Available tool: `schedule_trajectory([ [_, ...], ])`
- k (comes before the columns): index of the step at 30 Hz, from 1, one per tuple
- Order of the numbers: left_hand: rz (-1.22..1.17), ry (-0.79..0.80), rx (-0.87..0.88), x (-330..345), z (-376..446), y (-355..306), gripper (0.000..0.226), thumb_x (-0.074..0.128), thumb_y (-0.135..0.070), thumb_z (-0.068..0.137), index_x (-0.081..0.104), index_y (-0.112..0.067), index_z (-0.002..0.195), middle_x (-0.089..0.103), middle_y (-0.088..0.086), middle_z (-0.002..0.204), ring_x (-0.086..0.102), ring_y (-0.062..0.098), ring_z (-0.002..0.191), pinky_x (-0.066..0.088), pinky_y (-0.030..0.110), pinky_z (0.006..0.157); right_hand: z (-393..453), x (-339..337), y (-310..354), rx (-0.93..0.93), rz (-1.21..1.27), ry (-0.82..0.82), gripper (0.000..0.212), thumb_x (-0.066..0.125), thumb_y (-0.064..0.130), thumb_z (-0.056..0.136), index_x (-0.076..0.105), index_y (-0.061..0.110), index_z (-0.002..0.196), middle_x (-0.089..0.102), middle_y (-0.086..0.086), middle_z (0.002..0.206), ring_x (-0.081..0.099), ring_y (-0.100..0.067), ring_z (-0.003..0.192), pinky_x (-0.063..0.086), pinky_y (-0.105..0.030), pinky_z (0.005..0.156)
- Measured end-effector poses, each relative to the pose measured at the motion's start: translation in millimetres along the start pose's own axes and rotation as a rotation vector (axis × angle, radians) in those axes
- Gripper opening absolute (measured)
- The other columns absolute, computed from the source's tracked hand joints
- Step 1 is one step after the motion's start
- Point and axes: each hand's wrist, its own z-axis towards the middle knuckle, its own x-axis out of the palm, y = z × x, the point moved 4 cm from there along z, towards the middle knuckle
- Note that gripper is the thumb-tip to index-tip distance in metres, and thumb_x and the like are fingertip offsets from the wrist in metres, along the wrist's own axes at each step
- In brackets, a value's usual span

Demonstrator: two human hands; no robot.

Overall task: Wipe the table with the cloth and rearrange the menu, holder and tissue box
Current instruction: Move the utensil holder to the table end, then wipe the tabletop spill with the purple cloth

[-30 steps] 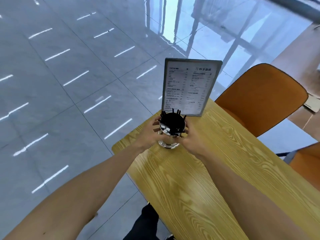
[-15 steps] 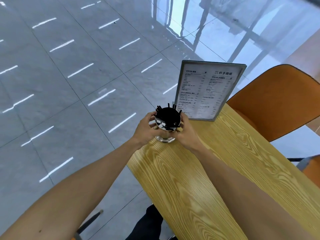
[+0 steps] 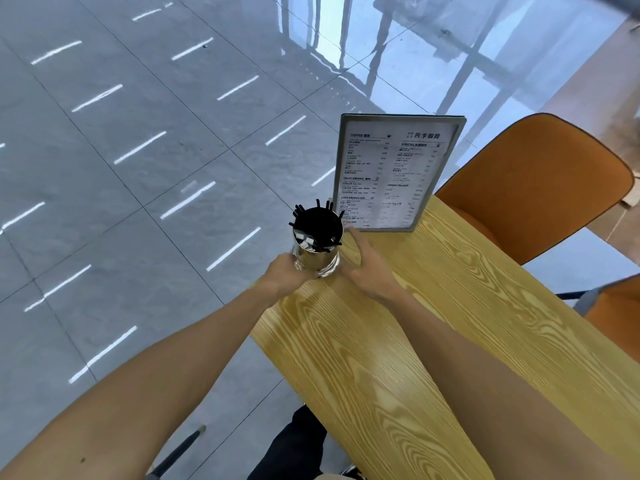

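Observation:
A shiny metal holder (image 3: 317,252) full of black straws stands at the far left corner of the wooden table (image 3: 433,341). My left hand (image 3: 285,275) grips its lower left side. Just right of the holder, my right hand (image 3: 369,268) has its fingers spread and its forefinger stretched toward the menu. The framed menu (image 3: 396,173) stands upright right behind the holder, at the table's far end. No cloth or tissue box is in view.
An orange chair (image 3: 533,188) stands close behind the table on the right, and a second orange seat (image 3: 616,317) shows at the right edge. Grey tiled floor lies to the left, beyond the table's edge. A dark trouser leg (image 3: 294,441) is below.
The holder has shifted left toward the table's corner. My right hand has come off the holder and opened; my left hand still grips it.

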Motion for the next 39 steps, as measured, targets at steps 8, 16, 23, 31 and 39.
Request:
schedule_trajectory([
  [8, 0.478, 0.254, 0.068, 76, -19, -24, 0.077, 0.069, -0.048, 0.090, 0.041, -0.010, 0.151, 0.048, 0.005, 0.146, 0.050, 0.025, 0.130, 0.041, 0.034, 0.099, -64, -46, -77, 0.244, -0.380, 0.039, 0.081, 0.062, 0.047, 0.094, 0.018, 0.034, 0.161, 0.013, -0.012, 0.170, 0.014, -0.037, 0.155, 0.022, -0.058, 0.121],
  [16, 1.088, 0.243, 0.463, 188, -69, -73, 0.090, 0.051, -0.072, 0.088, 0.027, -0.021, 0.157, 0.025, 0.012, 0.165, 0.018, 0.033, 0.152, 0.018, 0.055, 0.121, -183, -109, -159, 0.396, -0.596, -0.073, 0.075, 0.049, 0.062, 0.098, 0.017, 0.036, 0.161, 0.007, -0.010, 0.171, 0.002, -0.039, 0.156, 0.007, -0.064, 0.122],
  [23, 1.346, 0.233, 0.755, 299, -148, -95, 0.096, 0.024, -0.082, 0.088, 0.012, -0.022, 0.161, 0.006, 0.014, 0.169, -0.003, 0.037, 0.155, 0.003, 0.066, 0.119, -321, -150, -223, 0.507, -0.667, -0.310, 0.078, 0.039, 0.067, 0.099, 0.007, 0.034, 0.162, -0.006, -0.011, 0.171, -0.009, -0.039, 0.156, 0.004, -0.064, 0.122],
  [31, 1.346, 0.313, 1.015, 435, -245, -70, 0.098, 0.017, -0.085, 0.087, 0.009, -0.021, 0.161, 0.004, 0.017, 0.168, -0.005, 0.038, 0.155, 0.000, 0.065, 0.120, -483, -145, -289, 0.574, -0.582, -0.630, 0.079, 0.043, 0.060, 0.100, 0.009, 0.027, 0.163, -0.007, -0.016, 0.170, -0.009, -0.038, 0.156, 0.004, -0.059, 0.125],
  [39, 1.395, 0.523, 1.136, 551, -328, 17, 0.091, 0.026, -0.079, 0.090, 0.009, -0.025, 0.161, 0.005, 0.014, 0.169, -0.003, 0.036, 0.155, 0.002, 0.060, 0.122, -597, -78, -349, 0.580, -0.450, -0.761, 0.070, 0.047, 0.047, 0.103, 0.023, 0.018, 0.162, 0.009, -0.017, 0.170, 0.006, -0.035, 0.157, 0.014, -0.051, 0.125],
])
